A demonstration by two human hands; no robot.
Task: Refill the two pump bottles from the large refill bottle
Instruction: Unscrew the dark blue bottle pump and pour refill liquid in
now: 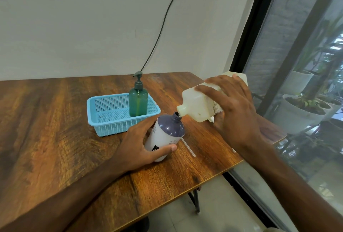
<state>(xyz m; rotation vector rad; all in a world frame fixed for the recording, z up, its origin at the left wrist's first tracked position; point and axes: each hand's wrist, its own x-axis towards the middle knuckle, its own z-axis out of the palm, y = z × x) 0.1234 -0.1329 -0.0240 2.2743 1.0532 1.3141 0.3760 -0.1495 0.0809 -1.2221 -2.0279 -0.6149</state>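
My left hand (141, 146) grips a white bottle with a purple shoulder (166, 135) that stands on the wooden table (55, 129), its neck open and its pump off. My right hand (233, 113) holds the large cream refill bottle (198, 102) tipped over on its side, its open spout touching the purple bottle's neck. A green pump bottle (138, 103) with its pump head on stands upright in a light blue basket (104, 120).
A thin white tube (189, 148) lies on the table just right of the purple bottle. The table's right edge runs close to a window with potted plants (300, 109) outside. A black cable (163, 27) hangs down the wall behind.
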